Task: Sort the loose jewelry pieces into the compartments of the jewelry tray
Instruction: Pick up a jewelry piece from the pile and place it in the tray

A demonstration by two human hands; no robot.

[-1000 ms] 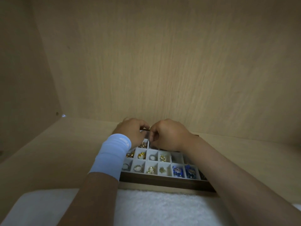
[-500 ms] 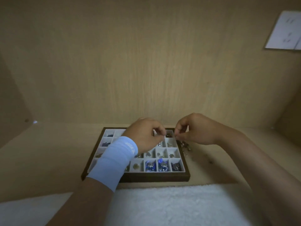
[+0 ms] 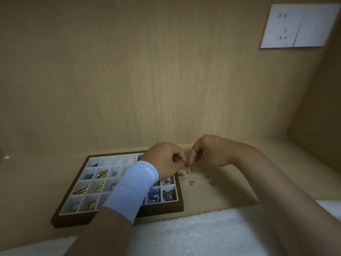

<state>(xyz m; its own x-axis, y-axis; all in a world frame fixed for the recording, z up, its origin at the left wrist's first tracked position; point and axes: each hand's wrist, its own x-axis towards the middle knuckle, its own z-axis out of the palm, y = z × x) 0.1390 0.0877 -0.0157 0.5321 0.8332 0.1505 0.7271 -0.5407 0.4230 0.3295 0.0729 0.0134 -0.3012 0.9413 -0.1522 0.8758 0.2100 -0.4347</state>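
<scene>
A dark wooden jewelry tray (image 3: pixel 73 217) with white compartments lies on the desk; gold, blue and silver pieces sit in several cells. Loose silver jewelry pieces (image 3: pixel 191 182) are scattered on the desk just right of the tray. My left hand (image 3: pixel 164 161), with a light blue wrist sleeve, reaches over the tray's far right corner, fingers curled down at the nearest loose pieces. My right hand (image 3: pixel 208 154) hovers beside it with thumb and fingers pinched together over the same spot. Whether either hand holds a piece is hidden by the fingers.
A white towel (image 3: pixel 184 233) covers the desk's near edge. A wooden back wall rises close behind the tray, with a side wall at the right. A white wall socket (image 3: pixel 295 26) sits high on the right.
The view has swung right and down, showing the tray's left part. Both hands moved from over the tray's far cells to the loose pieces at its right edge.
</scene>
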